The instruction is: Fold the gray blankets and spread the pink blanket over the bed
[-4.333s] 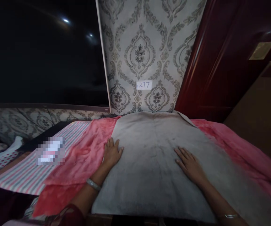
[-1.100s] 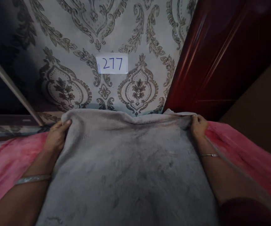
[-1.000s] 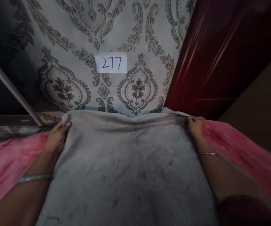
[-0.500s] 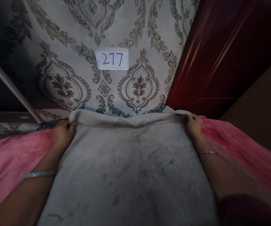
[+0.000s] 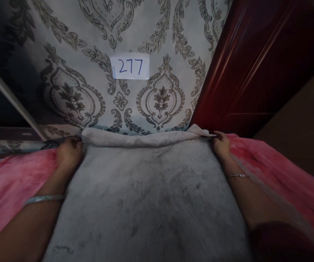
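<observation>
Patterned wall [image 5: 159, 32] behind grey towel [image 5: 151, 189]

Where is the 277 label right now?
Head view: the 277 label sits upper centre on the patterned wallpaper, above the far edge of the grey towel gripped by the left hand and right hand.

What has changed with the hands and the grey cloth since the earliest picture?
The left hand and right hand, flat on the middle of the grey cloth earlier, moved forward and took hold of its far corners. In the last second they lowered that edge toward the wall. The pink cloth underneath and the 277 label stayed put.
</observation>
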{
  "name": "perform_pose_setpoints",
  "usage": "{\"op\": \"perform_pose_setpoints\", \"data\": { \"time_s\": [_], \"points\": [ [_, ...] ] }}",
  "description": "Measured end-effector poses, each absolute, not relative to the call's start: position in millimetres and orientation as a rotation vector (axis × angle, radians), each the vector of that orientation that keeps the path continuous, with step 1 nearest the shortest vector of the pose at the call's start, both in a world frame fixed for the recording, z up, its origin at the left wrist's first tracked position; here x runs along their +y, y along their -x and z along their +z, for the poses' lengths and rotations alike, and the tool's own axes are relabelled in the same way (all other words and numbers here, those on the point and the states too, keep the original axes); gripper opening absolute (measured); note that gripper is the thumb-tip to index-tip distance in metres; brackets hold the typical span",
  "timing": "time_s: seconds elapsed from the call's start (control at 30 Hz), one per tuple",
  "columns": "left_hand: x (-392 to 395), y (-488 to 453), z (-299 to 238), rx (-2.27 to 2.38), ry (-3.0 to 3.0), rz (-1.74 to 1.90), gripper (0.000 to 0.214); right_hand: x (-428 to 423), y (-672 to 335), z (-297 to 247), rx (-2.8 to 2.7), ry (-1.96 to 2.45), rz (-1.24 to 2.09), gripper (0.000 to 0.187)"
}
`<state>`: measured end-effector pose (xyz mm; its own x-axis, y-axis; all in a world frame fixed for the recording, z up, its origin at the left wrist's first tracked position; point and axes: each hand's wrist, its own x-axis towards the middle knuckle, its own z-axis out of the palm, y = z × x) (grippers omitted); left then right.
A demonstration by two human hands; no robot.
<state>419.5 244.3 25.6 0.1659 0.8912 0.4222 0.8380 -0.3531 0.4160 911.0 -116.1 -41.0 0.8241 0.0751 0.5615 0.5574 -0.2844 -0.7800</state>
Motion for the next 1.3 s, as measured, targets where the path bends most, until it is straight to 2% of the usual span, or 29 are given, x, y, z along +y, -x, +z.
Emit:
{"op": "perform_pose_setpoints", "data": {
  "time_s": [0.07, 0.13, 0.23, 0.33, 0.4, 0.47, 0.6, 0.73, 0.9, 1.1, 1.3],
  "points": [
    [231.3, -423.8, 34.2, 1.655, -2.412, 1.03, 0.041, -116.5, -902.4, -24.6, -0.509, 1.816, -0.751, 0.034],
    [208.9, -436.3, 39.5, 1.268, -2.639, 0.919, 0.044, -110.8, -881.1, -5.7, -0.67, 1.773, -0.864, 0.028],
    [169.7, -462.7, 30.6, 0.411, -2.882, 0.506, 0.054, -89.0, -823.2, 11.9, -1.228, 1.717, -0.615, 0.029],
    [148.0, -481.3, 5.7, 0.158, -2.993, 0.198, 0.064, -62.7, -757.5, 4.0, -1.926, 1.679, -0.196, 0.051],
    [150.5, -484.3, -8.5, 0.256, -3.036, 0.07, 0.068, -51.4, -728.5, -10.0, -2.18, 1.752, 0.004, 0.066],
    [163.3, -481.4, -14.8, 0.434, -3.057, 0.0, 0.069, -47.1, -719.1, -22.9, -2.246, 1.869, 0.102, 0.071],
    [192.3, -468.6, -9.0, 0.78, -3.015, -0.05, 0.068, -52.4, -750.9, -32.8, -2.118, 2.08, 0.029, 0.068],
    [205.3, -455.7, -3.6, 0.879, -2.959, -0.06, 0.065, -67.6, -805.5, -33.2, -1.956, 2.291, -0.117, 0.064],
    [219.3, -439.7, -7.5, 1.031, -2.977, 0.023, 0.063, -83.8, -840.5, -40.0, -1.813, 2.284, -0.239, 0.059],
    [229.4, -432.2, -12.5, 1.101, -2.964, 0.074, 0.061, -80.4, -834.3, -34.7, -1.668, 2.269, -0.315, 0.053],
    [214.4, -439.4, 8.5, 1.13, -2.908, 0.017, 0.06, -93.6, -760.2, -15.0, -1.556, 2.557, -0.039, 0.059]
  ]
}}
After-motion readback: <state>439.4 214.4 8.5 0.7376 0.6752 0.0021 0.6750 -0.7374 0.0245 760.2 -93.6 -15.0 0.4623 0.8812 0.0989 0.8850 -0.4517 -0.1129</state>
